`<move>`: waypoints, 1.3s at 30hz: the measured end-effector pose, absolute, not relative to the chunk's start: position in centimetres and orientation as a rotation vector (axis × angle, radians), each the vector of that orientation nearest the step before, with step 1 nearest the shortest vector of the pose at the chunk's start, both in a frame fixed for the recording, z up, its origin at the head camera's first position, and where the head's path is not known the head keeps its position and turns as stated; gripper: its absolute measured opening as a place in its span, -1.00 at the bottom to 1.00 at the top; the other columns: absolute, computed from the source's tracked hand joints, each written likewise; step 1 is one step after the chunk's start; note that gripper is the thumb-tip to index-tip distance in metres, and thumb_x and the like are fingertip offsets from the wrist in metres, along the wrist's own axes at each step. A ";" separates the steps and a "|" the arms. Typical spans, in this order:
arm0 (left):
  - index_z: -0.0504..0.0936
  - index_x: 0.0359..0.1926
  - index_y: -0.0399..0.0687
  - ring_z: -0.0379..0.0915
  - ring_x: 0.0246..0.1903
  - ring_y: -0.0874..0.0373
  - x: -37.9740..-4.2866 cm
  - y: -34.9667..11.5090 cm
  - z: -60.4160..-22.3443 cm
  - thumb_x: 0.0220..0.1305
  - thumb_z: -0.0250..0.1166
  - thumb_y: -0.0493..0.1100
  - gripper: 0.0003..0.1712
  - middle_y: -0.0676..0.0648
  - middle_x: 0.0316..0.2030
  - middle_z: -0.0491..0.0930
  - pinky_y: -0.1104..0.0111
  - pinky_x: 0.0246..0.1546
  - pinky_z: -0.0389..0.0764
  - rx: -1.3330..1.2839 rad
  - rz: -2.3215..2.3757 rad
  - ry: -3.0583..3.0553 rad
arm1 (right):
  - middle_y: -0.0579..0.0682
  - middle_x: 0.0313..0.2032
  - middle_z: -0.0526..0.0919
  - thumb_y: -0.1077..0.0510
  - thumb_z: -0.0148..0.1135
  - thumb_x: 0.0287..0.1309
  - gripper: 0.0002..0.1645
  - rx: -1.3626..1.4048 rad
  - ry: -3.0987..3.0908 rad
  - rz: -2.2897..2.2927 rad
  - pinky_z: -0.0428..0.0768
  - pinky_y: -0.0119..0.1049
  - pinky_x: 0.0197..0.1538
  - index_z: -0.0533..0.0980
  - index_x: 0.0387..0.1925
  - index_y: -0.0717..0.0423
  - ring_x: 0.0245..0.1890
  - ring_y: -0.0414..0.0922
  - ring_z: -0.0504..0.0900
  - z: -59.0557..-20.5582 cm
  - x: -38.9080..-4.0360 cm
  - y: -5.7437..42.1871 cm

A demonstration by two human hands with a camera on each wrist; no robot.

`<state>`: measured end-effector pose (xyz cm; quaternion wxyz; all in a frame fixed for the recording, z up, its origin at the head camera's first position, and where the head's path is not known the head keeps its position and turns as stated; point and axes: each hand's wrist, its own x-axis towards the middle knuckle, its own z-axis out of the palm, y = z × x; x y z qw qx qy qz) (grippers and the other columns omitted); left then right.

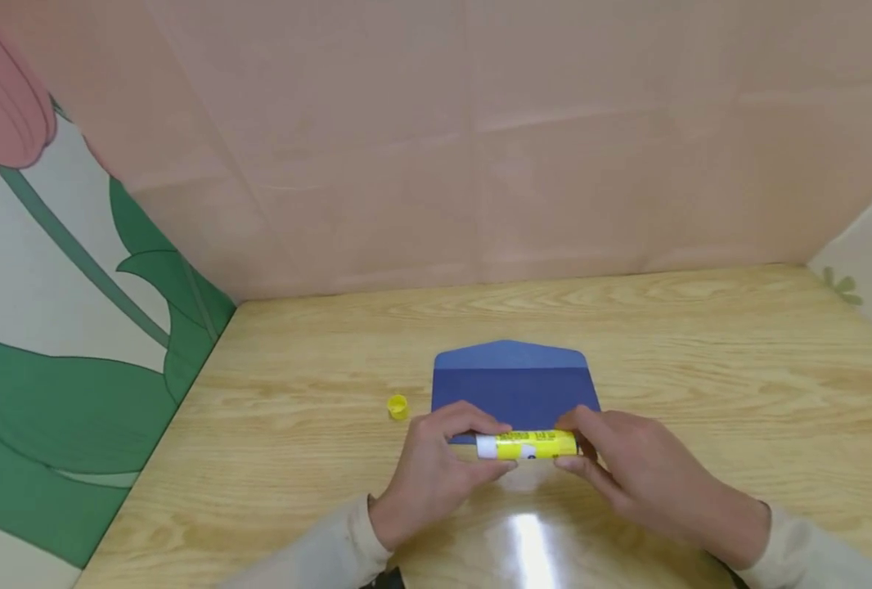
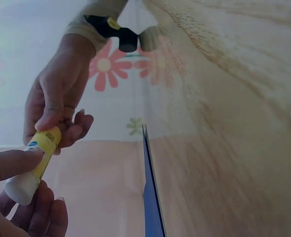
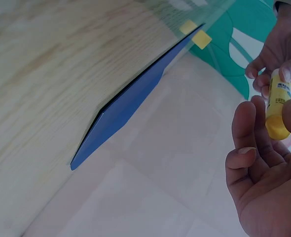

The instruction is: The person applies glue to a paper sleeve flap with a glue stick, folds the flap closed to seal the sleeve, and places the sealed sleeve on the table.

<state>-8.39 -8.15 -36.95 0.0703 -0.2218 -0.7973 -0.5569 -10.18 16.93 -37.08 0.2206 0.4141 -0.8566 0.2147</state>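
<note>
A yellow glue stick point(image 1: 535, 445) with a white end lies level between two hands, above the near edge of a blue envelope point(image 1: 513, 399). The left hand point(image 1: 439, 466) pinches its white end between thumb and fingers. At the yellow base end, the right hand point(image 1: 642, 466) grips with thumb and fingertips. In the right wrist view the rounded yellow base of the glue stick point(image 3: 277, 126) faces the camera. The envelope lies on the table with its lighter blue flap point(image 1: 510, 354) folded out away from the person.
A small yellow cap point(image 1: 397, 406) sits on the wooden table point(image 1: 296, 393), left of the envelope. A pinkish covering point(image 1: 465, 164) rises behind the table's far edge, and a flower-patterned panel point(image 1: 60, 409) stands along the left side.
</note>
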 end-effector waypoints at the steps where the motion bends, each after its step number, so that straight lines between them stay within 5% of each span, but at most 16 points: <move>1: 0.78 -0.21 -0.02 0.62 -0.23 0.25 -8.4 -8.2 -37.0 -0.08 0.60 -0.29 -0.67 0.03 -0.27 0.74 0.39 -0.11 0.66 -0.681 -1.670 -2.389 | -0.44 -0.51 0.34 -0.16 0.17 0.35 -0.73 1.146 -2.380 0.587 0.22 -0.64 -0.49 0.46 -0.13 -0.09 -0.52 -0.54 0.19 -37.1 -10.1 16.9; 15: 0.75 -0.25 -0.10 0.64 -0.21 0.24 -8.2 -8.0 -37.3 -0.11 0.60 -0.33 -0.68 -0.02 -0.27 0.74 0.44 -0.10 0.67 -0.822 -1.532 -2.321 | -0.46 -0.58 0.19 0.08 0.09 0.43 -0.92 1.139 -2.407 0.598 0.18 -0.59 -0.51 0.42 -0.26 -0.09 -0.57 -0.52 0.14 -37.9 -9.8 16.8; 27: 0.75 -0.23 -0.11 0.65 -0.21 0.23 -8.2 -8.0 -37.3 -0.12 0.59 -0.34 -0.66 -0.03 -0.26 0.74 0.43 -0.07 0.66 -0.834 -1.509 -2.320 | -0.52 -0.67 0.16 0.15 -0.02 0.49 -0.56 1.031 -2.565 0.803 0.15 -0.61 -0.58 0.31 -0.58 -0.25 -0.66 -0.54 0.12 -37.6 -9.5 16.5; 33: 0.77 -0.19 -0.07 0.64 -0.21 0.23 -8.2 -8.0 -37.1 -0.08 0.59 -0.32 -0.66 0.01 -0.23 0.74 0.42 -0.11 0.67 -0.749 -1.520 -2.372 | -0.46 -0.56 0.27 0.10 0.15 0.40 -0.91 1.029 -2.625 0.777 0.24 -0.56 -0.54 0.43 -0.21 -0.22 -0.61 -0.53 0.17 -37.0 -9.5 16.3; 36: 0.77 -0.17 -0.03 0.62 -0.19 0.25 -8.2 -8.0 -37.0 -0.04 0.58 -0.29 -0.66 0.05 -0.21 0.74 0.43 -0.12 0.65 -0.703 -1.535 -2.415 | -0.37 -0.45 0.38 0.01 0.29 0.30 -0.66 1.029 -2.601 0.777 0.26 -0.57 -0.56 0.38 0.03 -0.14 -0.60 -0.53 0.18 -36.9 -9.4 16.3; 39: 0.76 -0.15 -0.02 0.61 -0.20 0.25 -8.2 -8.0 -36.9 -0.05 0.58 -0.29 -0.63 0.05 -0.20 0.74 0.43 -0.14 0.64 -0.679 -1.537 -2.428 | -0.31 -0.35 0.44 -0.15 0.22 0.32 -0.61 1.045 -2.491 0.756 0.25 -0.64 -0.57 0.37 0.00 -0.05 -0.55 -0.51 0.25 -37.1 -9.5 16.2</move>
